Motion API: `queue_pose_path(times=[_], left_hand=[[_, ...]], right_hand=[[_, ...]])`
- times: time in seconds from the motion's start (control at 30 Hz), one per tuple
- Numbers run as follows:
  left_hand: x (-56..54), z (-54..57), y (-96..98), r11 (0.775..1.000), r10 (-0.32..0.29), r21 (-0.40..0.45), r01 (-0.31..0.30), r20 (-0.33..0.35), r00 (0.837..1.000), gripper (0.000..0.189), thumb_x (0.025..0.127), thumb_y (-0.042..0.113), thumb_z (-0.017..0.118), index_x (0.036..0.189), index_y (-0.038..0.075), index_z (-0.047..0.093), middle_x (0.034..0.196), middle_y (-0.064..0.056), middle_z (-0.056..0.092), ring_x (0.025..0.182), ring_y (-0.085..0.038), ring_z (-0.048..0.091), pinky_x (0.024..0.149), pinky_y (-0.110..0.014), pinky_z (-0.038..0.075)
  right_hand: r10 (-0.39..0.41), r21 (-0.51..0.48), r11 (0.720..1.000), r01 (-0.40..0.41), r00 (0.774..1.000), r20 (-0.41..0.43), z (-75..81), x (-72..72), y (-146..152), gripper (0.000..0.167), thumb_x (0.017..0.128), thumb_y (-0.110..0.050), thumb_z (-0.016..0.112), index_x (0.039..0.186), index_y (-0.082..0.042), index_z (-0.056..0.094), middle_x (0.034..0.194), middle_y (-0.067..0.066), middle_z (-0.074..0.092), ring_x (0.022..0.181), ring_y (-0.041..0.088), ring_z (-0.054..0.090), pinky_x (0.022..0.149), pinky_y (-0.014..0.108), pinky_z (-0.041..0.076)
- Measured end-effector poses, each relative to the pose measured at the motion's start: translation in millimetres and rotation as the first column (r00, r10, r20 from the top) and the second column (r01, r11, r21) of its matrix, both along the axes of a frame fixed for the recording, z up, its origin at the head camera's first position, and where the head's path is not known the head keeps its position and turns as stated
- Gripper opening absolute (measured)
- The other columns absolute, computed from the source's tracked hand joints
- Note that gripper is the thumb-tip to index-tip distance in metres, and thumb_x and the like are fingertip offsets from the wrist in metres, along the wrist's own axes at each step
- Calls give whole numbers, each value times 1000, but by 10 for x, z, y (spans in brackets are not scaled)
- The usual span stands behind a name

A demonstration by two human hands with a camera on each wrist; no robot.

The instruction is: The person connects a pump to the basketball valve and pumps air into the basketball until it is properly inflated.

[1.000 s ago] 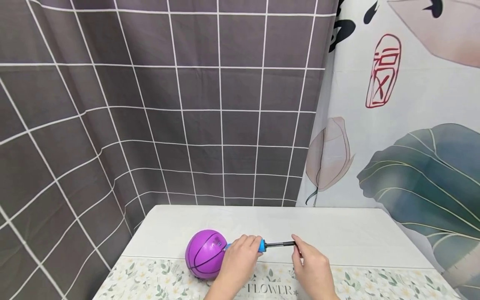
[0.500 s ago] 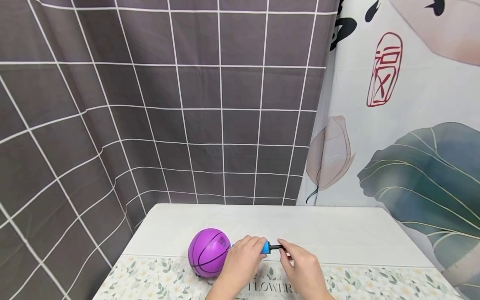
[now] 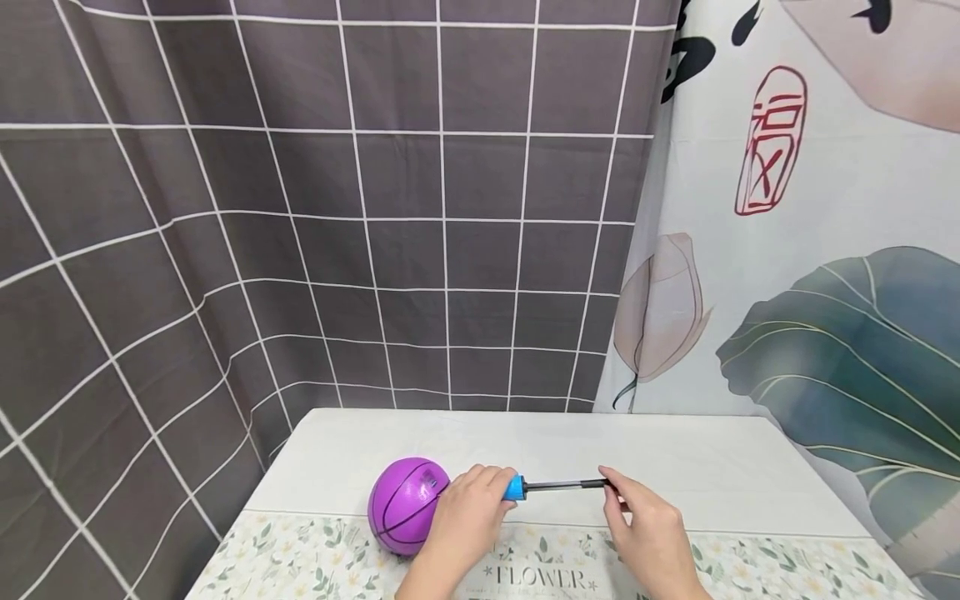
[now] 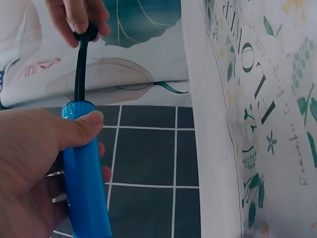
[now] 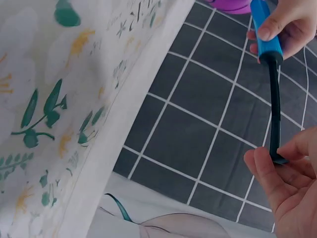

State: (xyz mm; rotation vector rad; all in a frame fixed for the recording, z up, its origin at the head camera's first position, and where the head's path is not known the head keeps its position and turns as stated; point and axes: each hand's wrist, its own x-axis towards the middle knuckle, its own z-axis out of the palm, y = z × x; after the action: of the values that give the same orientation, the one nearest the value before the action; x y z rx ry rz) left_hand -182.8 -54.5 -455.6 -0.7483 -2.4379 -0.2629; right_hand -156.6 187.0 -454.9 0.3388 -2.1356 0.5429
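A purple ball (image 3: 405, 505) with black basketball lines sits at the left in the head view, partly behind my left hand (image 3: 468, 515). That hand grips the blue barrel of a hand pump (image 4: 85, 173), its thumb laid over the barrel near the top. My right hand (image 3: 648, 525) pinches the black handle end of the pump's rod (image 5: 275, 119), which stands drawn well out of the barrel. The pump's tip and the spot where it meets the ball are hidden behind the left hand.
The table (image 3: 600, 446) has a white back part and a flower-printed cloth (image 3: 292, 558) with lettering in front. A dark grey grid curtain (image 3: 480, 179) hangs behind, and a white curtain with painted leaves (image 3: 862, 350) hangs at the right.
Half a second ago the rod was pushed nearly into the barrel. Now my right hand has pulled it out to the right, and the left hand with pump and ball has shifted slightly left.
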Motion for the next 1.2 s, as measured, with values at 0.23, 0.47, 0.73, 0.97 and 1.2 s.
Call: queue_pose_path(times=[0.23,0.47,0.73,0.97,1.2], left_hand=[[-3,-12,1,1000,1,-13,-2,-29,1000,38,86,29,79,119,12,70,109,3,72,96,-13,65,84,-29,56],[60,0,129,998,0,-58,-1,-7,1000,40,87,29,78,120,9,70,109,1,73,95,-12,64,85,-26,56],[49,-82,208,996,-53,-71,47,-85,995,38,85,31,79,116,11,71,103,4,72,89,-10,63,78,-23,55],[27,-78,160,997,-51,-60,48,-45,998,38,87,32,77,120,15,70,108,7,71,96,-8,64,82,-23,54],[-1,-29,60,1000,2,-12,-2,-6,1000,37,85,31,79,118,16,70,107,7,72,96,-10,65,82,-26,55]], right_hand=[[-32,-49,998,34,998,48,-37,6,-103,33,76,9,76,107,-1,75,93,13,77,65,15,71,55,23,58],[-25,-27,999,27,999,38,-110,11,-346,33,74,8,78,106,2,74,88,14,76,62,12,70,54,17,55],[51,31,998,-50,999,-17,-159,23,-495,34,69,8,81,100,-2,76,85,8,77,63,8,69,54,9,51],[21,17,1000,-22,998,63,-129,40,-356,35,73,7,81,105,-5,76,92,6,77,70,10,71,58,11,54],[-48,4,999,48,998,35,-64,34,-95,37,74,7,79,110,-2,75,92,11,77,64,13,70,55,26,57]])
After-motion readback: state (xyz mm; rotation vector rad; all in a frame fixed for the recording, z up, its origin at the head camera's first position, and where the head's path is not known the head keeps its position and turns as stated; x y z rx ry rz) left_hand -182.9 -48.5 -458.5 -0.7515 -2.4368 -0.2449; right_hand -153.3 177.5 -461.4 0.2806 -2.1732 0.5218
